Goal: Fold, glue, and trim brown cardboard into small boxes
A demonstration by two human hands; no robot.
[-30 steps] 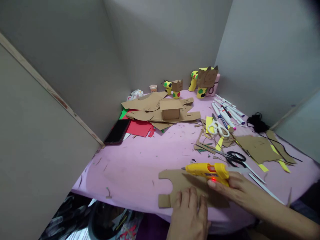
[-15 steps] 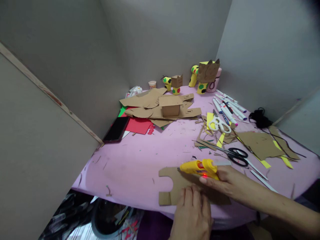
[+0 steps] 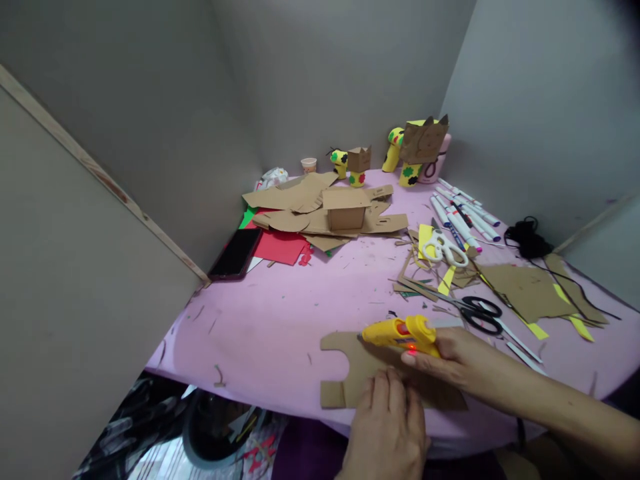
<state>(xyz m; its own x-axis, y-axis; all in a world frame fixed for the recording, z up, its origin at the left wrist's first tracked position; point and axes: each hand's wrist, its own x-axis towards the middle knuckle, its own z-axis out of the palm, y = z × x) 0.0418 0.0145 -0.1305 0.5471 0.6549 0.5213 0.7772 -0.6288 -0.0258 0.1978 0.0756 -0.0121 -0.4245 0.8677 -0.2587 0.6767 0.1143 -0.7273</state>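
Note:
My right hand (image 3: 440, 357) is wrapped round a yellow hot glue gun (image 3: 400, 333) with a small red light glowing on its side. Its nozzle points left, at the upper edge of a brown cardboard piece (image 3: 367, 360); whether the tip touches, I cannot tell. That piece lies flat at the table's near edge and has a rounded notch cut in its left end. Resting on its lower part, my left hand (image 3: 385, 427) holds it down with fingers laid flat. Part of the cardboard is hidden under both hands.
Black-handled scissors (image 3: 480, 315), white scissors (image 3: 445, 249) and several markers (image 3: 465, 217) lie to the right among scraps. Cardboard pieces with a small box (image 3: 346, 217) are farther back, beside a phone (image 3: 236, 254). Yellow figures (image 3: 410, 173) stand behind. Below the edge is a bin (image 3: 210, 427).
The view has shifted slightly, so the table's things appear a little farther right. Both hands and the glue gun keep nearly the same place over the cardboard.

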